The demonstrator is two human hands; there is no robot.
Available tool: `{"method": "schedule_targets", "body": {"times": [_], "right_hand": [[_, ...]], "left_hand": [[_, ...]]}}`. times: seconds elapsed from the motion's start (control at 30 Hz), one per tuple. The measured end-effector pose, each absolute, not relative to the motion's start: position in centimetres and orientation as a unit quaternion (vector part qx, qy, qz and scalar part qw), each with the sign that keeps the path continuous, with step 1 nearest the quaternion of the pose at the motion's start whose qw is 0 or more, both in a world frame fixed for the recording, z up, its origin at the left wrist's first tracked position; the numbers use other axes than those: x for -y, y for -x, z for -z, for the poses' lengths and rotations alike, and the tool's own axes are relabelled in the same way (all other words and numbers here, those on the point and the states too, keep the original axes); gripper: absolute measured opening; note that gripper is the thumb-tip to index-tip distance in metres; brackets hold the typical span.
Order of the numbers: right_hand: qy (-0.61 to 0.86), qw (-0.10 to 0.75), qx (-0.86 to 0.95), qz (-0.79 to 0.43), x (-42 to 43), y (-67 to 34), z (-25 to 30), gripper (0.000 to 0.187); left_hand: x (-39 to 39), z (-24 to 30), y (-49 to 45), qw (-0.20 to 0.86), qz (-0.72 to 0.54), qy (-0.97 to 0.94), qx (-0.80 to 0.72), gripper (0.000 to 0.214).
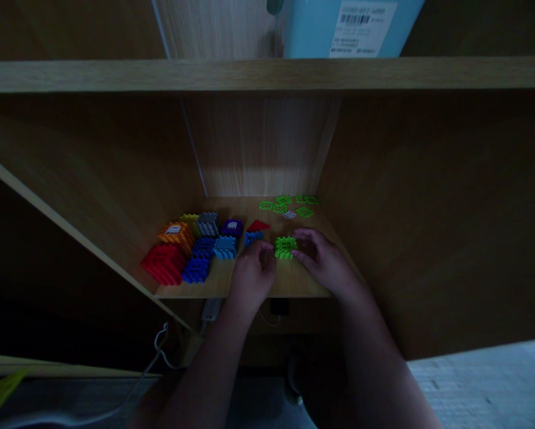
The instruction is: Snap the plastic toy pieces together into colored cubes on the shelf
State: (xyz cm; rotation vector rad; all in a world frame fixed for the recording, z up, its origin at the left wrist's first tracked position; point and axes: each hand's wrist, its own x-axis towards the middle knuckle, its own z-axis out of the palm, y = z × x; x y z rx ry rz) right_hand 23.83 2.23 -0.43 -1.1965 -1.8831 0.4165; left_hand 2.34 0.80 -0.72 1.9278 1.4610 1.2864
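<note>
Flanking the green stack, both hands curl inward, perhaps touching it.

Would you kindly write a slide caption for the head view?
Left hand and right hand flank a green stack on a wooden shelf, other coloured stacks leftward.

Ok so we've got one green stack, two dark blue stacks, two lighter blue ones, single red, orange, yellow, gray, purple stacks, 6+ loose green pieces, one red triangle.
</note>
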Motion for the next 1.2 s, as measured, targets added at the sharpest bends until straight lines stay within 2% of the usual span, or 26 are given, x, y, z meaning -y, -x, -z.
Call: {"method": "schedule_targets", "body": {"times": [1.2], "right_hand": [[0.473,0.379,0.782,-0.144,-2.44,-23.53,0.49,0.047]], "left_hand": [[-1.12,1.23,-2.47,0.206,-0.454,-0.7,-0.512,0.018]]}}
